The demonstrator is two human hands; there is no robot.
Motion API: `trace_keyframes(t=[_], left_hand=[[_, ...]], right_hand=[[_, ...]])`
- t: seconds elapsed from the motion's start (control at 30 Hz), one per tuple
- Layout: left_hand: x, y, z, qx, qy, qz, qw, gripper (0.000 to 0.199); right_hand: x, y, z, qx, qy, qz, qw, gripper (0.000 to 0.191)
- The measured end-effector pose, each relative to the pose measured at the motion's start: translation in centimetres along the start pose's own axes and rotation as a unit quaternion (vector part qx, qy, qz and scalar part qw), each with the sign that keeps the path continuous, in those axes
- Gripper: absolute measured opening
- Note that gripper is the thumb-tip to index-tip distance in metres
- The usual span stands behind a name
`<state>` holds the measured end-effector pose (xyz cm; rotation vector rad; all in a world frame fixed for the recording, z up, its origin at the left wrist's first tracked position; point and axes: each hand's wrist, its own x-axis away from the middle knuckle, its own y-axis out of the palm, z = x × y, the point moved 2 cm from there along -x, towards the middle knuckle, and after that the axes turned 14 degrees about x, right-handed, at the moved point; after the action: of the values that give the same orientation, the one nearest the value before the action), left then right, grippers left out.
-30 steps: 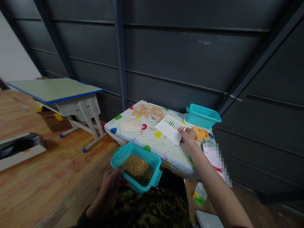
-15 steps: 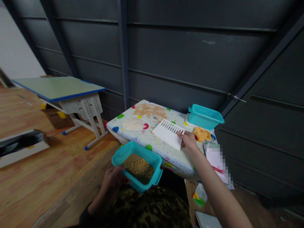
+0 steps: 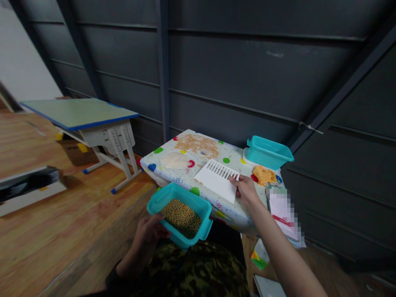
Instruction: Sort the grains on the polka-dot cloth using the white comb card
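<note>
My left hand (image 3: 152,227) grips the near left rim of a turquoise plastic tub (image 3: 154,203), which is held at the table's front edge. Soybeans (image 3: 179,214) lie in the tub, with a darker green patch at their near end. My right hand (image 3: 246,190) pinches the slotted end of a flat white scraper (image 3: 216,183) by its right corner. The scraper is low over the patterned tablecloth; whether it touches the cloth I cannot tell. Behind it are a spread of tan grains (image 3: 198,144) and a pale, powdery heap (image 3: 175,161).
A second turquoise tub (image 3: 269,152) stands on a white lid at the back right. An orange cloth (image 3: 264,175) and a clipboard with paper (image 3: 280,206) lie at the right edge. A green-topped desk (image 3: 77,113) is to the left; a dark wall rises behind.
My right hand has drawn the white scraper slightly toward me and left, uncovering a green dot behind it. The tub in my left hand stays nearly in place.
</note>
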<state>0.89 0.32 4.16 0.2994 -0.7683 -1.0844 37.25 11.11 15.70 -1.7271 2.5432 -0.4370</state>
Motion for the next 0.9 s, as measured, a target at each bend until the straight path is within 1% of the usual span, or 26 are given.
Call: trace_keyframes(t=[0.07,0.2,0.27,0.3,0.37,0.47,0.53,0.6,0.7,0.8,0.9], left_hand=[[0.0,0.1,0.0,0.0,0.0,-0.007,1.0,0.042],[-0.3,-0.2,-0.2,-0.001,-0.003,-0.008,1.0,0.042],[-0.6,-0.5,-0.4,0.001,-0.006,-0.001,1.0,0.041],[-0.8,-0.7,-0.6,0.003,-0.007,0.001,1.0,0.042],[-1.0,-1.0,-0.8,0.008,-0.008,0.0,1.0,0.042],[-1.3,-1.2,-1.1,0.012,-0.016,0.003,1.0,0.043],[-1.2,-1.1,-1.1,0.012,-0.013,0.013,1.0,0.044],[-0.7,-0.9,-0.9,0.013,-0.002,0.019,1.0,0.043],[0.1,-0.6,-0.5,0.014,0.011,0.013,1.0,0.044],[0.6,-0.5,-0.1,0.012,0.011,0.006,1.0,0.043],[0.5,-0.8,0.1,0.015,0.008,0.003,1.0,0.041]], right_hand=[[0.7,0.3,0.3,-0.008,-0.002,-0.029,1.0,0.035],[1.8,1.0,0.8,-0.031,-0.018,-0.086,0.996,0.05],[1.7,1.0,0.9,-0.039,-0.029,-0.091,0.995,0.054],[1.3,0.9,0.9,-0.041,-0.034,-0.081,0.995,0.055],[0.0,0.6,0.4,-0.05,-0.041,-0.035,0.997,0.053],[-2.6,-0.1,-0.9,-0.056,-0.045,0.059,0.996,0.042],[-4.3,-0.1,-2.0,-0.021,-0.035,0.09,0.995,0.035],[-5.7,0.4,-2.9,0.019,-0.027,0.085,0.996,0.032],[-6.9,1.4,-3.9,0.039,-0.019,0.063,0.997,0.031],[-7.6,2.4,-4.4,0.044,-0.008,0.049,0.998,0.029],[-7.9,2.7,-4.7,0.052,0.0,0.032,0.998,0.029]])
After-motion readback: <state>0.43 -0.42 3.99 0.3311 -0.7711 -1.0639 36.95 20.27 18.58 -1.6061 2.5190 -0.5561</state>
